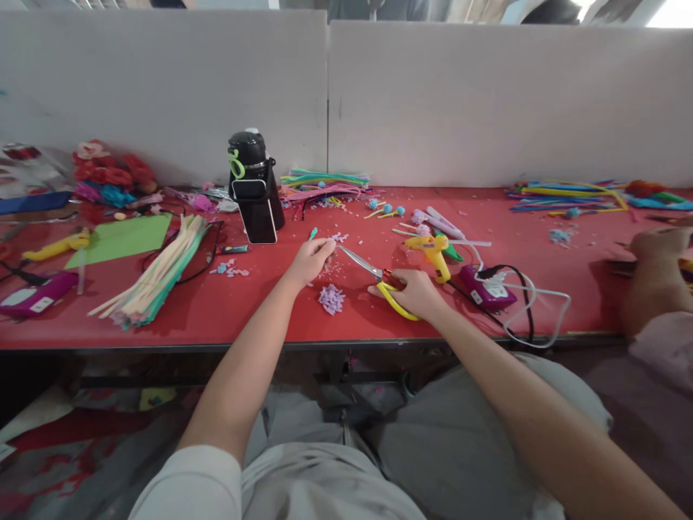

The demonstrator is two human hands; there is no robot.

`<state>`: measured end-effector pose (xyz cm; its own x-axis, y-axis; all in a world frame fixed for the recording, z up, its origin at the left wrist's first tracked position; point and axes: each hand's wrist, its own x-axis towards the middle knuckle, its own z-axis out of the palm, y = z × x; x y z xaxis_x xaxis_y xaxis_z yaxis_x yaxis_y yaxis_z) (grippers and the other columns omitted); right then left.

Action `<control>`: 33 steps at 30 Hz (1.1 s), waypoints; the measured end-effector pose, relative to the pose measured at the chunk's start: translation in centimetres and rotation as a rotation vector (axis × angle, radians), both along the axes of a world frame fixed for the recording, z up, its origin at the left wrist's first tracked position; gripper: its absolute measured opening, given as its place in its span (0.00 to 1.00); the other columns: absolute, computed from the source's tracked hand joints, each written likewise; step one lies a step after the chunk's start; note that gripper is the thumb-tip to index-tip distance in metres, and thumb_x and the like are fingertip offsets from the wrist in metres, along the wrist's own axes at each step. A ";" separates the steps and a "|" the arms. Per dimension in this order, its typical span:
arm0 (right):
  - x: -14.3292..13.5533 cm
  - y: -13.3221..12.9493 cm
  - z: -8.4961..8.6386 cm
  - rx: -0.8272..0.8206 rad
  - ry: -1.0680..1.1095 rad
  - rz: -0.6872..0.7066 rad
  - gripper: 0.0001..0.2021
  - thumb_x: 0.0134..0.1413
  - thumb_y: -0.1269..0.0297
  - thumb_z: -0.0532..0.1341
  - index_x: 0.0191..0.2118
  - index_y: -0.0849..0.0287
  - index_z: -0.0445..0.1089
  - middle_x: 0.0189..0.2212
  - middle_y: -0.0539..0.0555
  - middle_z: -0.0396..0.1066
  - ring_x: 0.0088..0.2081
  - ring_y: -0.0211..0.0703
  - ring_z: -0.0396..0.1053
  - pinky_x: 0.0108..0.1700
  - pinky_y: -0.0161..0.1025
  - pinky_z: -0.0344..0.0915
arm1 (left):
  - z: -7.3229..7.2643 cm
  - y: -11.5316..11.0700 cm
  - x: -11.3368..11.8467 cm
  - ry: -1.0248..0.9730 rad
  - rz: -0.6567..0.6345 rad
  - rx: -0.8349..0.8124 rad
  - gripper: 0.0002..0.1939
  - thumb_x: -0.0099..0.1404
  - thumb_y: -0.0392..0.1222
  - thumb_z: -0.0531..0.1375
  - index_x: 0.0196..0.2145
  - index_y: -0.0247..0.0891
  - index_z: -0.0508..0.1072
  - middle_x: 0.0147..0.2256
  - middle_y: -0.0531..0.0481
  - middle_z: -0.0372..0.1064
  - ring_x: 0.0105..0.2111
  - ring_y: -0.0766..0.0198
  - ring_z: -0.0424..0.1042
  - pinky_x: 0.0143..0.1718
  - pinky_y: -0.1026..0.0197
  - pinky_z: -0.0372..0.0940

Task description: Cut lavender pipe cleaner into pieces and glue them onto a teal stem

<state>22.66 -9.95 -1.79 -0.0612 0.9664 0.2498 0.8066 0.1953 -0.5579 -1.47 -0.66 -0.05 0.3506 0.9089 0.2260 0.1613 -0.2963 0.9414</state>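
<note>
My right hand [416, 292] is wrapped around the yellow and red handles of a pair of scissors [362, 263]. The slim metal blades point up and left, their tips close to the fingers of my left hand [310, 261]. Those left fingers are pinched together, and what they hold is too small or hidden to name. A small teal tip [312, 233] shows just beyond the left hand; I cannot tell whether it is held. Below the blades lies a pile of short lavender pieces [331, 299], with more tiny bits scattered around the left fingertips.
A black bottle [247, 152] stands behind a propped phone [257, 217]. Left are a bundle of pale strips [157, 278] and a green sheet [127, 242]. Right, a yellow glue gun [433, 253] lies near a purple power box [487, 289] with cables. Another person's hand [657, 245] is far right.
</note>
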 end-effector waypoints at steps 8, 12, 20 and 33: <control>0.1 0.2 -0.1 0.001 -0.013 0.001 0.35 0.43 0.25 0.59 0.18 0.54 0.51 0.16 0.48 0.56 0.22 0.35 0.51 0.25 0.38 0.46 | 0.0 -0.2 0.0 -0.009 -0.014 0.002 0.20 0.72 0.49 0.56 0.23 0.37 0.65 0.19 0.55 0.60 0.20 0.68 0.61 0.26 0.61 0.58; 0.0 0.2 -0.2 0.003 -0.022 -0.006 0.35 0.43 0.25 0.59 0.18 0.54 0.50 0.16 0.48 0.56 0.22 0.36 0.51 0.26 0.38 0.46 | 0.2 -0.3 0.1 0.013 -0.004 -0.001 0.22 0.72 0.51 0.56 0.23 0.37 0.65 0.18 0.55 0.60 0.20 0.68 0.61 0.26 0.61 0.58; 0.1 0.0 -0.2 -0.023 0.013 -0.005 0.34 0.43 0.26 0.61 0.19 0.55 0.51 0.16 0.47 0.54 0.22 0.35 0.50 0.26 0.38 0.45 | 0.0 -0.1 0.1 0.005 0.026 -0.009 0.19 0.72 0.45 0.55 0.23 0.37 0.64 0.18 0.56 0.59 0.19 0.69 0.60 0.25 0.62 0.56; 0.1 0.3 -0.3 -0.015 0.002 -0.009 0.34 0.42 0.26 0.60 0.18 0.54 0.50 0.16 0.48 0.55 0.22 0.36 0.52 0.25 0.38 0.46 | 0.0 -0.1 0.0 0.009 0.017 0.007 0.20 0.72 0.47 0.55 0.23 0.38 0.63 0.19 0.55 0.58 0.20 0.68 0.60 0.26 0.60 0.57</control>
